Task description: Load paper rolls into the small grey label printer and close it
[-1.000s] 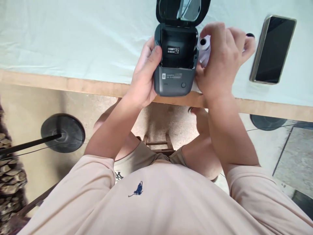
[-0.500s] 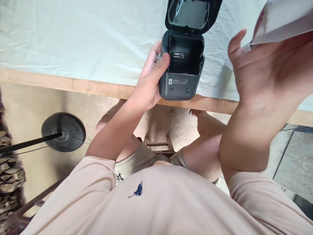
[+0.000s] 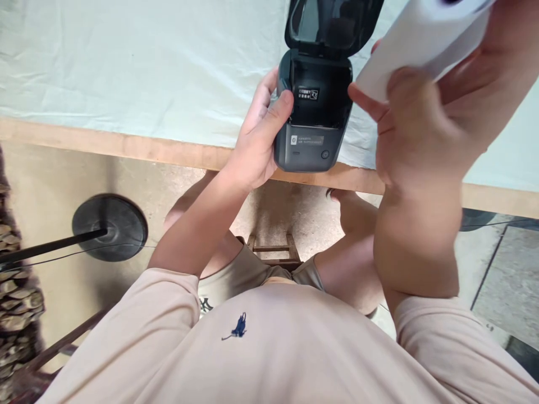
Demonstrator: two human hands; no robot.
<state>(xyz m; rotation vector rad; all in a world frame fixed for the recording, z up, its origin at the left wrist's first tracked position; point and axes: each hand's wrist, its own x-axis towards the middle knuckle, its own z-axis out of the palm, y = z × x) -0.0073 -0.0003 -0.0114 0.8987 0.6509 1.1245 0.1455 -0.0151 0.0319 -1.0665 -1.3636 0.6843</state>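
Observation:
A dark grey portable label printer (image 3: pixel 309 148) rests at the table's front edge, its lid (image 3: pixel 332 25) flipped up and its paper bay bare apart from a small white printed label. My left hand (image 3: pixel 263 126) is closed around the printer's left side, thumb on the rim of the bay. To the right of the printer, my right hand (image 3: pixel 425 118) grips a white paper roll (image 3: pixel 415 47), with a loose flap of paper trailing from it. The roll is tilted, its core hole showing at the top of the view, and its lower end is close to the printer's right side.
A pale cloth (image 3: pixel 138 67) covers the table, whose wooden front edge (image 3: pixel 105 140) runs across the view. On the floor at left stands a round black base with a pole (image 3: pixel 109 227). Stacked firewood (image 3: pixel 19 303) lies at far left. My legs are beneath the table edge.
My right hand has turned over and moved left with the paper roll, bringing it beside the printer. My left hand and the printer have stayed in place.

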